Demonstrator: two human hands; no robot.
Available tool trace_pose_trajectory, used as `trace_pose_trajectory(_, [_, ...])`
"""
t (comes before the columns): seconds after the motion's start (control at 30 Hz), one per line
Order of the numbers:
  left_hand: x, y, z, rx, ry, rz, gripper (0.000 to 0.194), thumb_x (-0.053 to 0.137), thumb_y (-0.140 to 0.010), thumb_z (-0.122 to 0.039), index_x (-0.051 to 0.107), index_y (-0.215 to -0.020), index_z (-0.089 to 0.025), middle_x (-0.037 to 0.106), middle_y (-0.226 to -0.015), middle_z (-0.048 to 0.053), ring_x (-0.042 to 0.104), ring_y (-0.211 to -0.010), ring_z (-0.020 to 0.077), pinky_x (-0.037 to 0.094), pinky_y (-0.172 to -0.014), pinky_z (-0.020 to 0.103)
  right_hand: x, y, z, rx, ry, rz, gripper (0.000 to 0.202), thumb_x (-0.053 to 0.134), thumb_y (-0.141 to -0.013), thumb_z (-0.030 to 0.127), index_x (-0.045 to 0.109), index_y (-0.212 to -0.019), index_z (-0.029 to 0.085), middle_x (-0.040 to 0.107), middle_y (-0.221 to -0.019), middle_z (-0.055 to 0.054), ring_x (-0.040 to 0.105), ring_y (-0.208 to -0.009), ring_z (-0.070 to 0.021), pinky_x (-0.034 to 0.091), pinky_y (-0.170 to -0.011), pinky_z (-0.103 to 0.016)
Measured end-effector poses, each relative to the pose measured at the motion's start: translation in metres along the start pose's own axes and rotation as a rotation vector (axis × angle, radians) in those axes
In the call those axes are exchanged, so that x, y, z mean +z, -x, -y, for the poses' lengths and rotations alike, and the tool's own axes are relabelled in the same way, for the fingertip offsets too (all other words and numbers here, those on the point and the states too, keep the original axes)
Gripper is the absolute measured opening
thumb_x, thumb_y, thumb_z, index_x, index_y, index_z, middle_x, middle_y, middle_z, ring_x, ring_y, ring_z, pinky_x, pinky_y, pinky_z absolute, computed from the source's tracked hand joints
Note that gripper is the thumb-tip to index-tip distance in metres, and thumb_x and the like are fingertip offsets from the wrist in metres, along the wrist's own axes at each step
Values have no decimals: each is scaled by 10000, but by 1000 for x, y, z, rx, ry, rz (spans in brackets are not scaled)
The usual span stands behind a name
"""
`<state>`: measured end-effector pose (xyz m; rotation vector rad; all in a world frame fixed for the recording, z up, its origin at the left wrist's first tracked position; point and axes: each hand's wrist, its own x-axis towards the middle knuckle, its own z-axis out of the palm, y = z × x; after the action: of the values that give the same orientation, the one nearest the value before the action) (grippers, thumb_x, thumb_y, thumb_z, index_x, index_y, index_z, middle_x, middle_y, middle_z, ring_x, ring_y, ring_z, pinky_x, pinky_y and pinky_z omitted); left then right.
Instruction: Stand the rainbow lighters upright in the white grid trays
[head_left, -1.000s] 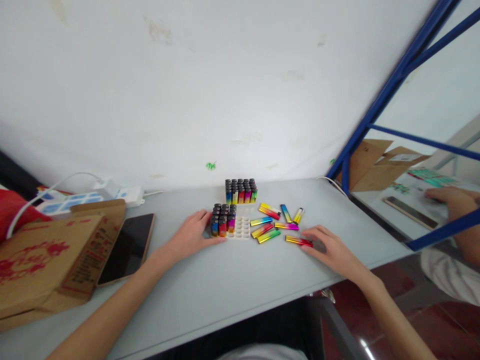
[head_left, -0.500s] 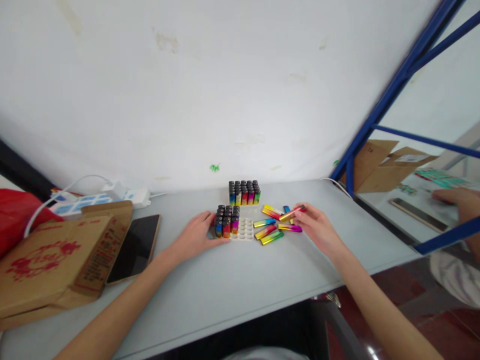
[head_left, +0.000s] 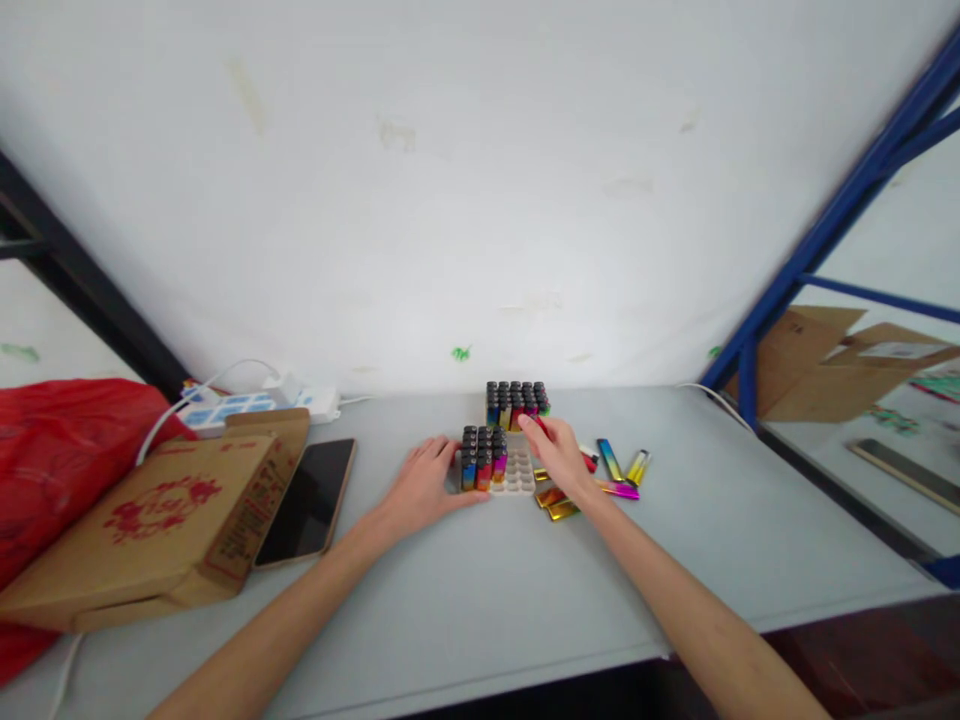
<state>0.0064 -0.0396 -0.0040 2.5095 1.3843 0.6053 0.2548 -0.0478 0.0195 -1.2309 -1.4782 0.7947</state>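
A white tray point(head_left: 516, 482) with round holes stands in the middle of the table. Upright lighters point(head_left: 484, 462) with black tops fill its left part, while bare holes show on the right. My left hand point(head_left: 421, 487) grips the tray's left end, thumb along the front and fingers at the back. Above the tray's right part, my right hand point(head_left: 561, 458) pinches a red lighter point(head_left: 541, 428), mostly hidden by the fingers. Several shiny coloured lighters point(head_left: 610, 460) lie loose to the right, partly under my right wrist. Behind the tray stands a full block of upright lighters point(head_left: 516, 390).
At left are a cardboard box point(head_left: 150, 520), a phone point(head_left: 307, 500), a red plastic bag point(head_left: 67, 460) and a power strip point(head_left: 319, 403). A white wall bounds the table's back. At right rise a blue metal frame point(head_left: 847, 220) and an open carton point(head_left: 810, 365).
My right hand has carried the lighter leftward from the loose pile to above the tray. My left hand stays at the tray's left end. The whole view has shifted.
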Motion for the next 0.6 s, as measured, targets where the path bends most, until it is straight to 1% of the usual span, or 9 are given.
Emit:
trace_pose_trajectory(0.1, [0, 0, 0, 0, -11, 2, 710, 821, -797, -739, 667, -1230, -197, 708, -1182, 117, 677, -1135, 360, 537, -1027, 498, 0, 10, -5, 12, 96, -43, 611, 534, -938, 719, 368, -577, 255, 340, -556, 45, 334, -562, -132, 237, -546, -299])
trace_pose_trajectory(0.23, [0, -1, 1, 9, -13, -3, 728, 814, -790, -750, 665, -1230, -190, 707, -1179, 122, 670, -1132, 365, 534, -1033, 515, 1, 10, -6, -9, 126, -116, 513, 504, -935, 631, 372, -608, 259, 376, -566, 44, 351, -572, -140, 249, -560, -298])
trace_pose_trajectory(0.33, [-1, -1, 0, 2, -9, 5, 710, 796, -795, -764, 671, -1191, -188, 706, -1149, 119, 678, -1098, 363, 547, -1000, 515, 0, 8, -7, -41, 148, -118, 504, 493, -959, 631, 382, -633, 262, 402, -566, 43, 373, -573, -150, 273, -557, -298])
trace_pose_trajectory(0.43, [-2, -2, -1, -2, -1, 3, 701, 800, -785, -771, 677, -1163, -194, 710, -1137, 118, 686, -1092, 366, 551, -994, 511, -3, 10, -5, -79, 163, -74, 491, 488, -1018, 647, 439, -720, 261, 465, -601, 39, 439, -589, -169, 330, -563, -299])
trace_pose_trajectory(0.5, [-3, -2, -2, -1, 5, 1, 695, 807, -781, -764, 678, -1162, -196, 714, -1147, 121, 689, -1101, 368, 548, -1007, 512, -9, 11, 0, -111, 177, 5, 439, 453, -1075, 622, 477, -823, 264, 519, -643, 36, 492, -597, -180, 376, -575, -302])
trace_pose_trajectory(0.53, [-3, -2, -2, 0, 6, 2, 699, 810, -780, -760, 677, -1170, -195, 716, -1152, 123, 690, -1105, 370, 547, -1012, 514, -12, 12, 3, -147, 200, 48, 414, 425, -1102, 597, 485, -862, 265, 551, -678, 28, 523, -614, -185, 404, -594, -305])
trace_pose_trajectory(0.6, [-3, -1, -2, -1, 6, 3, 706, 816, -781, -749, 673, -1190, -191, 716, -1158, 126, 692, -1106, 372, 547, -1016, 515, -19, 13, 11, -273, 295, 114, 393, 383, -1138, 543, 503, -894, 259, 621, -800, -14, 594, -717, -202, 463, -684, -321])
